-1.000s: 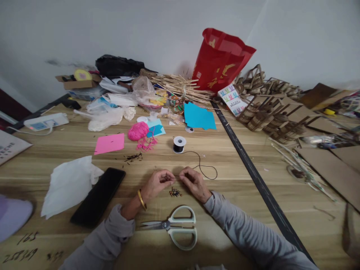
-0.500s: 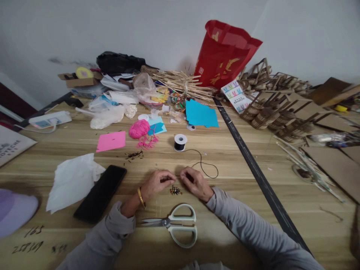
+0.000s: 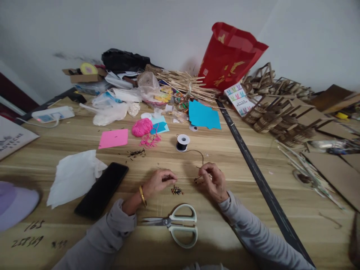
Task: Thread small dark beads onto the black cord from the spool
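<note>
Thin black cord [image 3: 202,156], pinched in our right grip [image 3: 215,183], hangs right of the small round brown-black beads [image 3: 177,190]; our left grip [image 3: 158,182] curls, contents unclear. We should keep the cord untwisted.

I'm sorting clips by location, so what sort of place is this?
Probably a craft workspace: the wood-grain table holds a spool of black cord, a ball of pink yarn and scissors.

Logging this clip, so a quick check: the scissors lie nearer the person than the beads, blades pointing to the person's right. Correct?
One slip: the head view shows the blades pointing to the person's left. The scissors do lie nearer the person than the beads.
</note>
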Motion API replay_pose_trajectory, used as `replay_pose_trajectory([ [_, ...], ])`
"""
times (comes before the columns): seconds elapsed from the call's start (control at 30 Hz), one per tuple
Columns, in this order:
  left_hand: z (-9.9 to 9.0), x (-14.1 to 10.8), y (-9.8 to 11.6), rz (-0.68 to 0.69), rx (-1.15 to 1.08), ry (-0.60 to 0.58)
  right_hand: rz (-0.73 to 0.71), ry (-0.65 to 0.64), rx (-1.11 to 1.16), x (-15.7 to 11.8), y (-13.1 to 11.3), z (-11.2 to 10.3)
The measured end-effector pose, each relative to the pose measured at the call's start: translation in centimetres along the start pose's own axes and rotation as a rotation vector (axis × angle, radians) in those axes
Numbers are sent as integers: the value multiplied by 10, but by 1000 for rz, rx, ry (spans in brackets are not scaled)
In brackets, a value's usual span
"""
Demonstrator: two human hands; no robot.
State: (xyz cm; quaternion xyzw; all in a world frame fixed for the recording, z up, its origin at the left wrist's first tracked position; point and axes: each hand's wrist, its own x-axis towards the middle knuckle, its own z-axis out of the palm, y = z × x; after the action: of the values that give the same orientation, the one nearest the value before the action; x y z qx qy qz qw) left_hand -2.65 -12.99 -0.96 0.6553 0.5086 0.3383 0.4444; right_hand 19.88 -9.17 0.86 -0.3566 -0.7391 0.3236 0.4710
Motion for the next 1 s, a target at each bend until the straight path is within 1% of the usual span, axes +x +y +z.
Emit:
replay_pose_trajectory([
  [0.1, 1, 0, 1, -18, -35, -10, 31, 100, 117, -3, -6, -1],
  [0.13, 1, 0, 2, -18, -34, -17, 46, 110, 156, -4, -6, 0],
  [0.17, 0, 0, 2, -12, -23, -26, 62, 92, 183, -5, -7, 2],
  [0.23, -1, 0, 3, 15, 24, -52, 69, 2, 200, -6, -7, 8],
  [0.27, -1, 1, 3, 33, 53, -65, 60, -69, 173, -6, -7, 11],
  [0.37, -3, 1, 4, 86, 142, -102, -36, -235, 26, -3, -7, 21],
  [0.47, -3, -1, 8, 111, 240, -114, -136, -340, -46, 0, -6, 29],
  [0.53, -3, -3, 11, 121, 320, -124, -161, -377, -48, 0, -4, 33],
  [0.63, -4, -3, 14, 139, 407, -159, -141, -391, -27, -2, -1, 36],
  [0.73, -4, -2, 13, 145, 425, -177, -99, -402, -12, -3, 2, 35],
  [0.87, -4, -1, 11, 146, 428, -170, -59, -415, -28, -3, 4, 34],
  [1.0, -2, -1, 13, 144, 428, -149, -10, -397, -40, -2, 4, 34],
])
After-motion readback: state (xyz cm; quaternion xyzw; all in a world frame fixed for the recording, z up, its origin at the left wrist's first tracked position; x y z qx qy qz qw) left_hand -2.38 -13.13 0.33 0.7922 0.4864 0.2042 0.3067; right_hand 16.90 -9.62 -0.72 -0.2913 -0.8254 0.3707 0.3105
